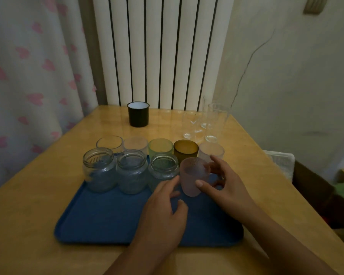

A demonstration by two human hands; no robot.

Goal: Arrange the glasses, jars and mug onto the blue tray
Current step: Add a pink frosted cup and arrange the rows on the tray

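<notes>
A wooden counter [48,195] stands before a white ribbed radiator [161,50] at the top centre. On the blue plastic tray [107,219], right hand [224,187] fingers pinch a frosted pink glass [194,178]; left hand [163,213] fingers are loosely spread beside it.

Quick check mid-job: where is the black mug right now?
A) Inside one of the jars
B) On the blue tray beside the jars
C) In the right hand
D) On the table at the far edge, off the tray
D: the black mug stands alone on the table near the far edge, well beyond the blue tray, while the right hand grips a frosted pink glass instead.
</notes>
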